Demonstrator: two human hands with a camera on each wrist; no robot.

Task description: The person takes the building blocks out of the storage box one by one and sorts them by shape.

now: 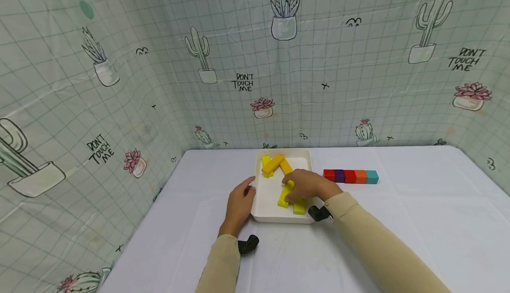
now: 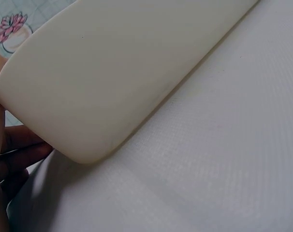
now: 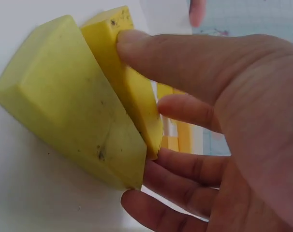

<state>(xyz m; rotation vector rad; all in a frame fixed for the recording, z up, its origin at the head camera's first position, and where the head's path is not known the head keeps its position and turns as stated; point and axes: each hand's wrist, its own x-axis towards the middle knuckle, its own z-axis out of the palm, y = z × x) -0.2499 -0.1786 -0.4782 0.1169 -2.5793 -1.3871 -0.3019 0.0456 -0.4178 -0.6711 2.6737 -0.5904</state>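
Several yellow blocks lie in the white tray (image 1: 263, 217). My right hand (image 1: 304, 184) reaches into its right half. There it grips a yellow block (image 3: 137, 94), the thumb on the end nearer the camera and fingertips around the far end. A paler yellow block (image 3: 74, 101) lies right beside that one, and a fingertip is at its corner. At the tray's left side is my left hand (image 1: 239, 204), its fingers loosely bent against the wall. The left wrist view shows the tray's outer wall (image 2: 112, 67) with fingers (image 2: 25, 145) partly hidden behind its edge.
Right of the tray, a row of small blocks (image 1: 349, 176) in red, purple, orange and teal stands on the white table (image 1: 418, 222). More yellow-orange blocks (image 1: 273, 163) lie at the tray's far end. A cactus-print cloth (image 1: 318, 107) hangs behind.
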